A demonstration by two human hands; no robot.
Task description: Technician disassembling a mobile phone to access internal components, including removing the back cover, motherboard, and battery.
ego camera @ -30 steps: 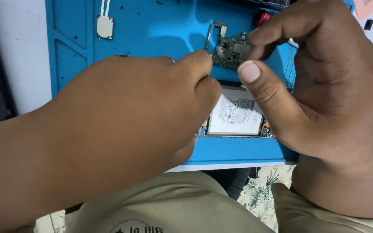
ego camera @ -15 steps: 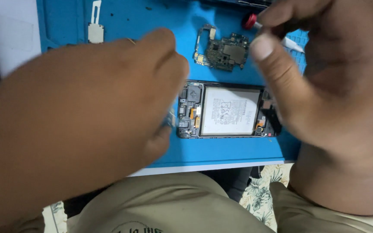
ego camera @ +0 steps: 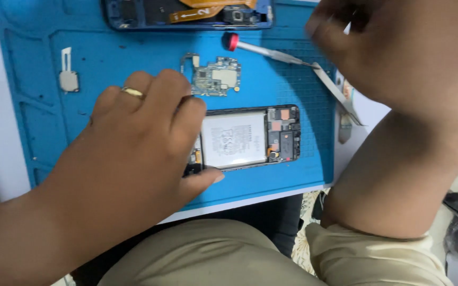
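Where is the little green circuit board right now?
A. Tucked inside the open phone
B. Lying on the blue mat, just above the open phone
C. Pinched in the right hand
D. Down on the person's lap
B: the green circuit board lies flat on the blue mat, just above the open phone, which the left hand rests on; no hand holds the board.

An opened black smartphone body [ego camera: 250,139], back cover off, lies flat and lengthwise near the front edge of the blue repair mat [ego camera: 133,53], its white rectangular battery and small dark circuit parts exposed, its left end covered.
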